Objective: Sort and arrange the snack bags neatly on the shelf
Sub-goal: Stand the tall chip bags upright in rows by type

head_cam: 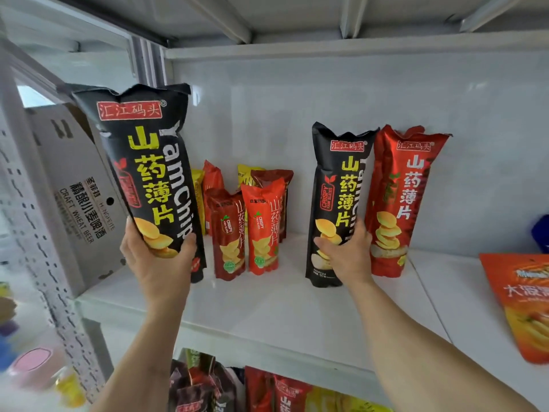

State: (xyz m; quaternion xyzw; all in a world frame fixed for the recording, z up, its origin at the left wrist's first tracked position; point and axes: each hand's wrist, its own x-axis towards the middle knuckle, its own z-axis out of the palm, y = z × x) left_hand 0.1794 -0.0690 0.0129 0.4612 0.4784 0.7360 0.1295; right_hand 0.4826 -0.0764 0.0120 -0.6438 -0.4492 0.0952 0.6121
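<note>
Both hands are busy here. The left hand (157,257) is wrapped around the bottom of a tall black bag (145,162) of yam chips, fingers curled round the front and thumb on the other side, holding it up off the shelf (267,304) and tilted a bit to the left, right in front of a grey box (74,185). The right hand (346,254) grips the lower part of a second black bag (335,185), which stands upright on the shelf, touching a tall red bag (401,185) on its right. Between the two black ones there's a cluster of small bags (246,221), red and yellow, further back. An orange pouch (523,304) lies at the far right.
</note>
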